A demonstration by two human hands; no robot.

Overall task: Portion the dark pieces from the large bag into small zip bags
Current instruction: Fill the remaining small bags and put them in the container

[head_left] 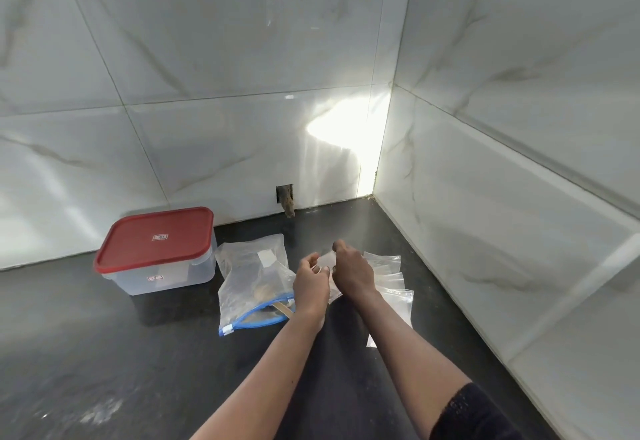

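Lying flat and crumpled, the large bag (249, 276) is clear plastic with a blue zip strip along its near edge. Brownish dark pieces (263, 289) show dimly through it, and a white label sits on its far half. Spare small zip bags (391, 280), clear and flat, lie fanned in a stack to its right. The surface (138, 353) is dark speckled stone set in a corner of glossy, marble-veined white walls (207, 75), with a sun patch and a small rough opening (284, 195) at the wall's foot. A translucent container (159, 276) with a red lid (156, 237) stands to the left, just beside the large bag. The left hand (310, 285) and right hand (351, 271) both pinch one small zip bag (327, 261) between them, just right of the large bag, at the stack's left edge.
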